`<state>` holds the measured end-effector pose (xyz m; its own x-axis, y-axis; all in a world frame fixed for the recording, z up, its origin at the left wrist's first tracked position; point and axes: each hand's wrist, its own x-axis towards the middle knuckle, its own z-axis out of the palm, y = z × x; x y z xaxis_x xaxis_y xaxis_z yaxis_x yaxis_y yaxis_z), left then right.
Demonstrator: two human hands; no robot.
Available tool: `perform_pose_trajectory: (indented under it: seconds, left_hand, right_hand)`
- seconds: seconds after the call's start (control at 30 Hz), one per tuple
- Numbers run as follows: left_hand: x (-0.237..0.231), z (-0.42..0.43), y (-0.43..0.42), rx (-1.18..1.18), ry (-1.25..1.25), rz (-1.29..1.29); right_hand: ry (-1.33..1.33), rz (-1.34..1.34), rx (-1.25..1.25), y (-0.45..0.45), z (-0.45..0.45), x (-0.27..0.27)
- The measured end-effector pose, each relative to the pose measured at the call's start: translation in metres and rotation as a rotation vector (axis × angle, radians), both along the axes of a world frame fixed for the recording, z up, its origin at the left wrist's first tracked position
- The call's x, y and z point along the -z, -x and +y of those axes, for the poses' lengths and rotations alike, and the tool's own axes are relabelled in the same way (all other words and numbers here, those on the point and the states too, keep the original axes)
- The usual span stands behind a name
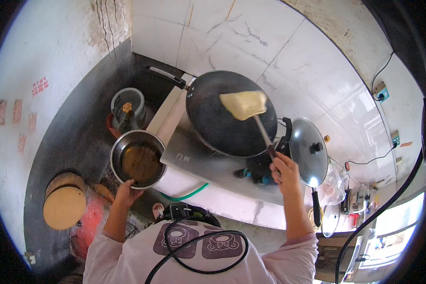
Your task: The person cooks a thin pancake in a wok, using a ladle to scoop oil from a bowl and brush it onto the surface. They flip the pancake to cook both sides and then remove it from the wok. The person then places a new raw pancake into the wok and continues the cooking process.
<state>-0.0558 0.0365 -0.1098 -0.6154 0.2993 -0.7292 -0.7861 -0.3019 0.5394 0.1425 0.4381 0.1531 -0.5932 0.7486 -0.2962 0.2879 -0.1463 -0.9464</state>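
Observation:
My left hand (128, 193) grips the near rim of a stainless steel bowl (159, 177), tilted slightly and held left of the stove. Amber liquid (138, 161) lies in its bottom. With my right hand (285, 172) I hold a spatula (262, 131) by its dark handle. The spatula's wide head (245, 103) is pale yellow and blurred; whether a thin sheet of food covers it, I cannot tell. It is over a black wok (220, 131), whose long handle points to the upper left. Beneath the wok is a steel gas stove (195, 151).
A lid (301, 142) with a black knob leans right of the stove, beside a black-handled pan (316, 207). A gas cylinder (135, 106) stands in the left corner. Two round wooden boards (64, 207) are at lower left. A black cable (380, 209) hangs at right.

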Motion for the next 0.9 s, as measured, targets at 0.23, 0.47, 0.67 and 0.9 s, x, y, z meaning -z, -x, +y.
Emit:
perform_pose_trajectory:
  seconds: [0.23,0.47,0.67,0.9]
  left_hand:
    - [0.007,-0.003,0.004,0.009,0.006,-0.044]
    - [0.012,-0.001,0.002,-0.024,-0.024,-0.032]
    - [0.013,-0.002,0.001,0.012,-0.020,0.003]
    - [-0.003,0.003,-0.001,-0.010,0.017,0.010]
  right_hand:
    - [-1.456,-0.458,-0.294,-0.009,0.012,-0.044]
    - [-1.422,-0.651,-0.348,0.007,-0.011,-0.031]
    - [-1.399,-0.680,-0.293,-0.004,-0.006,-0.032]
    - [-1.338,-0.576,-0.273,0.004,0.004,-0.024]
